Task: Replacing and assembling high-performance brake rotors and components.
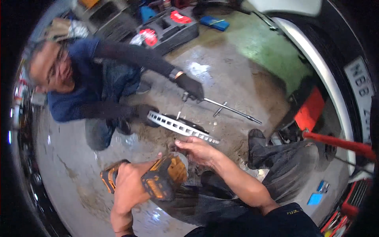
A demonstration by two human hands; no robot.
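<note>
My left hand is wrapped round a yellow-and-black cordless power tool, held low in front of me. At the tool's far end my right hand has its thumb and fingers drawn together; what sits between them is too blurred to make out. Just beyond my right hand, a vented brake disc shows its slotted edge. A co-worker's dark-gloved hand is at the disc's left end. The co-worker's other gloved hand grips a long metal wrench that has a crossbar.
The co-worker crouches at the left. An open tool case and a blue item lie farther back. At the right are a white car's bodywork, a red jack handle and a red stand. Small blue packets lie lower right.
</note>
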